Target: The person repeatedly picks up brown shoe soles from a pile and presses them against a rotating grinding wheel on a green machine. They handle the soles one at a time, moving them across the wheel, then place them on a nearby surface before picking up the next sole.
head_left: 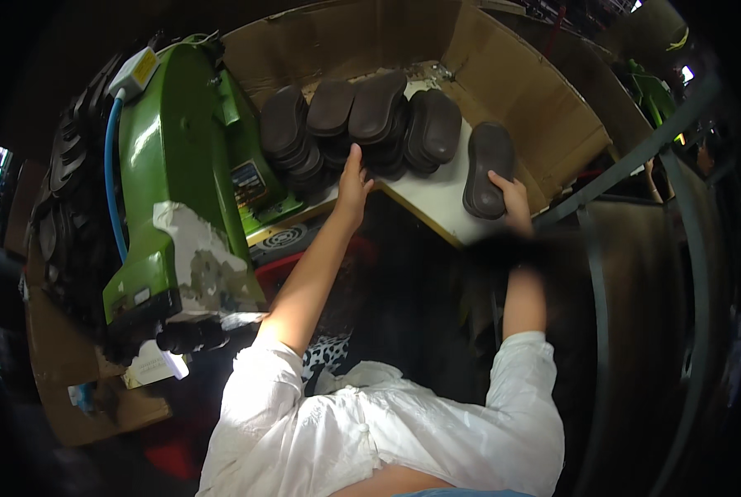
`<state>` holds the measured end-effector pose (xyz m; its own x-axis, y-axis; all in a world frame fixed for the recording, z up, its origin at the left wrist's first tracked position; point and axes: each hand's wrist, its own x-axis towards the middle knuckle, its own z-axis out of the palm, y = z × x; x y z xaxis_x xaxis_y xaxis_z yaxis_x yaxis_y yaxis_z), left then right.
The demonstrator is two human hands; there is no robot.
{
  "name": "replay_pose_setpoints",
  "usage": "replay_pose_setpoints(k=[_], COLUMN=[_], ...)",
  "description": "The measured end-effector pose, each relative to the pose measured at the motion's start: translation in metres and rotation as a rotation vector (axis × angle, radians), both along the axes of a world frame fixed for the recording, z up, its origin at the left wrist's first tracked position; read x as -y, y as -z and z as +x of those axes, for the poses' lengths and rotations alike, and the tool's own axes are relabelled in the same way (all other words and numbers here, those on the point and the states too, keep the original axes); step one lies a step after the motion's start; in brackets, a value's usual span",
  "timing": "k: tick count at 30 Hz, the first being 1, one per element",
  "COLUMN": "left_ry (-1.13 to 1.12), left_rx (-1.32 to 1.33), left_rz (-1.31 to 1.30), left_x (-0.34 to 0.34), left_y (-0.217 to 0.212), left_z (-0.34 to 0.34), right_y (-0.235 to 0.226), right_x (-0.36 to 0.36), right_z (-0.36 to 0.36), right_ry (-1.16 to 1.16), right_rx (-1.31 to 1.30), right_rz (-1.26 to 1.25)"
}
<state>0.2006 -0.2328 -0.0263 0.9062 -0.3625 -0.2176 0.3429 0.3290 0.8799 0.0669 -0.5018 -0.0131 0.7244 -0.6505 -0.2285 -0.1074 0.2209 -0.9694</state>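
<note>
Several stacks of dark brown shoe soles [379, 108] stand on a white tabletop [437, 186] ahead of me. My left hand [353, 192] is raised at the near side of the middle stacks, fingers stretched out and nothing seen in it. Whether its fingertips touch the soles, I cannot tell. At the right end of the table, my right hand [515, 205] grips the near end of a separate small pile of soles [490, 161]. Its thumb lies on the top sole, and the other fingers are mostly hidden. A dark blur covers part of the right wrist.
A green machine [172, 149] with a blue hose [110, 182] rises close on my left. Cardboard walls [519, 83] enclose the table's back and right side. A grey metal rack [598, 290] stands at my right. More dark soles [64, 199] are stacked beyond the machine.
</note>
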Motion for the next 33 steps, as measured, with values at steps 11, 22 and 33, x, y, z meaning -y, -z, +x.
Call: replay_pose_setpoints(k=[11, 22, 33], left_ry=[-0.146, 0.043, 0.272], left_rx=[-0.285, -0.204, -0.13], left_rz=[-0.1, -0.105, 0.297], left_x=[0.073, 0.069, 0.066], left_y=[-0.02, -0.034, -0.016], left_z=[0.039, 0.055, 0.08], right_y=[-0.017, -0.027, -0.021], right_x=[-0.031, 0.03, 0.014], right_z=[0.141, 0.163, 0.114], right_ry=[-0.09, -0.472, -0.513], right_rx=[-0.056, 0.015, 0.018], right_rz=[0.121, 0.405, 0.3])
